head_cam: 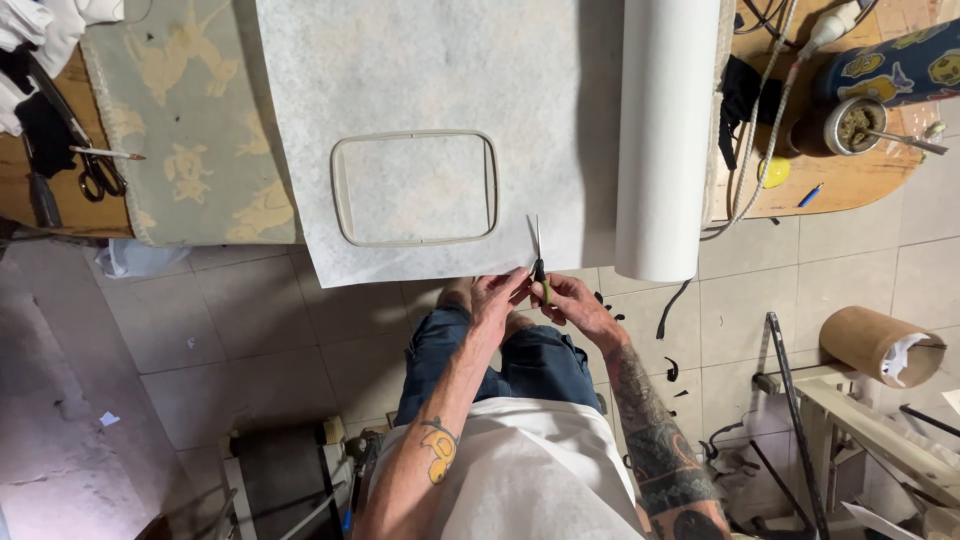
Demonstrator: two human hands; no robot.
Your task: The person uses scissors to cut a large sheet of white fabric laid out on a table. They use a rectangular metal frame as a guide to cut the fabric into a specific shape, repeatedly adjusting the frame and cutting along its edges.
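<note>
Tile floor down below is pale and scuffed, black scraps scattered around. Both hands meet at the near edge of the white fuzzy stabilizer sheet: right hand is closed around small scissors, blades pointing up, left hand pinches the sheet edge beside them. Farther out, a rounded plastic hoop frame lies on the sheet, smooth white roll beside it.

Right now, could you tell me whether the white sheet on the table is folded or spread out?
Spread flat: the white sheet lies unfolded on the table, with a rounded frame on it.
</note>
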